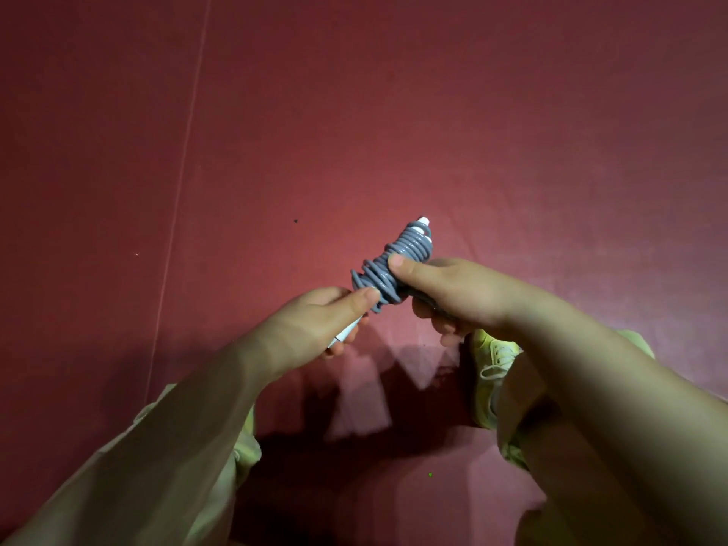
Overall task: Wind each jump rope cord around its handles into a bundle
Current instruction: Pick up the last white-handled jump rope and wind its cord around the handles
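Above the red floor | left hand and right hand clasp grey glossy cord-wound white handles | light, slippery, springy; pinch coils mid-bundle

Dim red floor, pale thin seam line at left, dark shadows

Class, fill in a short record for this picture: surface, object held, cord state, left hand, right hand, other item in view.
surface: red floor
object held: jump rope bundle
cord state: grey cord wound around white handles
left hand: grips the lower handle end, thumb on the coils
right hand: grips the bundle's middle, thumb on the coils
other item: yellow shoe
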